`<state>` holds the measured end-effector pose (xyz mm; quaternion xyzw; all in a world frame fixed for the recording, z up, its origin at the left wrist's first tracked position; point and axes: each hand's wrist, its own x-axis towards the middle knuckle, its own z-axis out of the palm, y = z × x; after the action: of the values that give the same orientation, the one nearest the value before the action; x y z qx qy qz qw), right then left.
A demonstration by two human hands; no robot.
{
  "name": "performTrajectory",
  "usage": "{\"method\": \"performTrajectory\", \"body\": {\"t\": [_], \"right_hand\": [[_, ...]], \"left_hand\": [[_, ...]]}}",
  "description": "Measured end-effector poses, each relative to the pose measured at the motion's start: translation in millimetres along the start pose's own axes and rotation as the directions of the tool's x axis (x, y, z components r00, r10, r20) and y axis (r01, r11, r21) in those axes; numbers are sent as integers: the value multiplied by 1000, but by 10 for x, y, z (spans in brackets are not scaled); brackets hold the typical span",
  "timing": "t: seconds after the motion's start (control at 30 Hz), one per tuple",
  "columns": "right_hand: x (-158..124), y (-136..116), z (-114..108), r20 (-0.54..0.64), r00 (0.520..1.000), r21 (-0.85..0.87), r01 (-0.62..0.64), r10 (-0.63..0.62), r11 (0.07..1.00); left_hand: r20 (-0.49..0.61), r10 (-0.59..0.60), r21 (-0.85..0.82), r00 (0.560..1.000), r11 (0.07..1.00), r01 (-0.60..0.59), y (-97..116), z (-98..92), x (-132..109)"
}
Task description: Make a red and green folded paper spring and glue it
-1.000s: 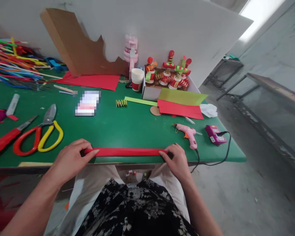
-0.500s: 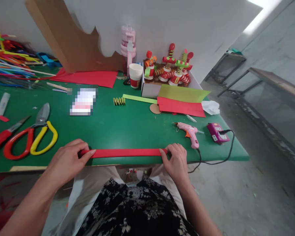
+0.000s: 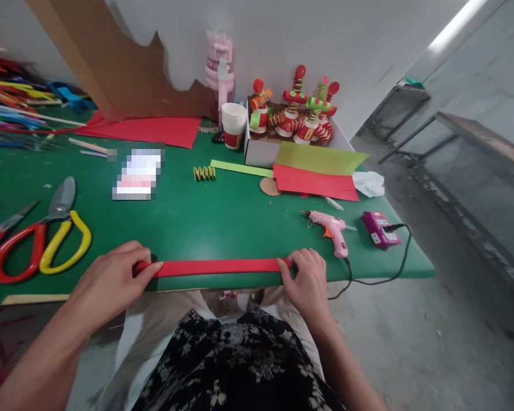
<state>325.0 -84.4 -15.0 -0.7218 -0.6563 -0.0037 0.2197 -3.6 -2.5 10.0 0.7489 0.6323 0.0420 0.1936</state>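
Note:
A long red paper strip (image 3: 218, 267) lies along the front edge of the green table (image 3: 240, 228). My left hand (image 3: 122, 273) pinches its left end between thumb and fingers, and my right hand (image 3: 302, 279) pinches the right end. Between the hands the strip looks straight and flat. To the left of my left hand are scissors (image 3: 62, 228) with one red and one yellow handle. Beyond my right hand a pink glue gun (image 3: 329, 228) rests on its side. A folded yellow-green paper zigzag (image 3: 204, 173) and a light green strip (image 3: 242, 169) lie farther back.
Behind stand stacked paper cups (image 3: 233, 125), a pink bottle (image 3: 220, 71) and a box (image 3: 259, 153) of paper-cup figures. Red and green sheets (image 3: 317, 182) lie before the box. A purple power block (image 3: 379, 229) trails a cable at right. Red-handled cutters (image 3: 8, 225) lie far left.
My view has shifted slightly, so things at the left sit farther left. Both hands keep their hold on the strip, with little other visible movement.

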Motion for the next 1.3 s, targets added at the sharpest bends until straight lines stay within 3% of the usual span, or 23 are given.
{"method": "performTrajectory", "body": {"t": [0.57,1.07,1.3], "right_hand": [[17,-21,-13,12,1000,-34,-2,2,999],[-24,-17,10,-57,998,-53,-5,2,999],[-46,-8,26,-98,995,-75,2,-9,997]], "left_hand": [[-39,33,44,999,999,-31,2,33,-25],[17,24,109,1000,994,-26,139,-21,-24],[-16,17,47,1000,999,-17,100,45,-3]]}}
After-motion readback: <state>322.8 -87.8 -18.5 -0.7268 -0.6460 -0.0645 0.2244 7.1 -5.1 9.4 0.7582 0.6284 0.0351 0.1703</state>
